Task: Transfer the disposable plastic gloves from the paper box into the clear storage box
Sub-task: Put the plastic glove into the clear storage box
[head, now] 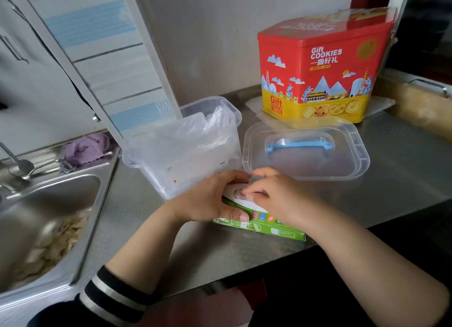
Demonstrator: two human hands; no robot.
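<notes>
Stainless steel counter (403, 160) is where I'm working, with a grey wall behind it and a sink (49, 216) off to my left holding what looks like scraps. My left hand (210, 199) grips the paper box (271, 227), thumb curled over its near side and fingers wrapped over the far edge. It's a green and white carton lying flat right at the counter's front edge. My right hand (274, 194) is on top of the box, fingers bent down at the oval opening in the white top panel. They look like they're pinching at something in that slot, but I honestly can't tell if any glove is caught between them.

Just past my left hand sits the clear storage box (188, 150), lid off, with a crumpled pile of disposable plastic gloves (195, 133) already inside. Its clear lid (305, 148) with a blue handle lies flat on the counter just beyond my right hand, beside the storage box. Further back behind the lid is a red and yellow cookie tin (322, 67). A purple cloth (85, 148) is bunched up behind the sink, far left of my hands.
</notes>
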